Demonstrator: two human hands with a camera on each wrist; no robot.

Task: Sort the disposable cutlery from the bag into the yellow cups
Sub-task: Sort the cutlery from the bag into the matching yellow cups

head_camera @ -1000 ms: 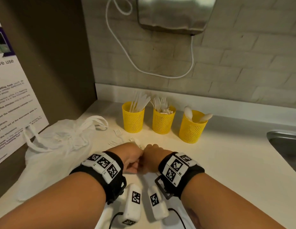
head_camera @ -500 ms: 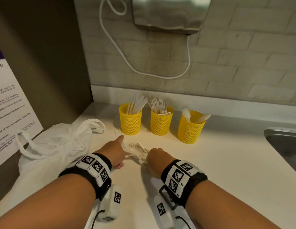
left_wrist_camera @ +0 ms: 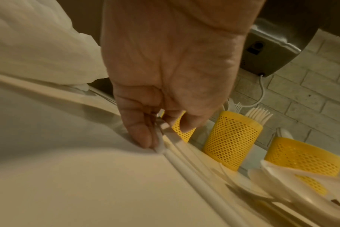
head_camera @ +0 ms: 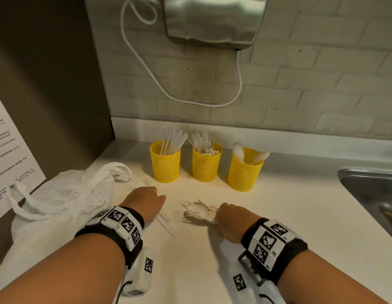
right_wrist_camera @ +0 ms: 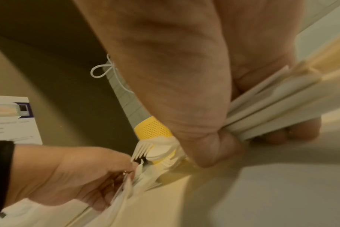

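Three yellow mesh cups stand by the back wall: the left cup (head_camera: 165, 164) holds knives, the middle cup (head_camera: 204, 165) forks, the right cup (head_camera: 244, 173) spoons. The white bag (head_camera: 59, 194) lies crumpled at the left. My left hand (head_camera: 146, 199) pinches a few thin white cutlery pieces (left_wrist_camera: 184, 169) against the counter; their handles (head_camera: 166, 224) stick out behind it. My right hand (head_camera: 231, 216) grips a bundle of white forks and spoons (head_camera: 198, 212), whose handles (right_wrist_camera: 272, 110) fan out of the fist. The heads of the left hand's pieces are hidden.
A steel sink (head_camera: 370, 194) sits at the right edge of the white counter (head_camera: 289, 216). A brown panel with a printed notice (head_camera: 11, 163) bounds the left. A metal dryer (head_camera: 212, 18) with a white cord hangs on the brick wall.
My hands were together over one pile and have since drawn apart. The left went left with a few pieces, the right went right holding the bundle.
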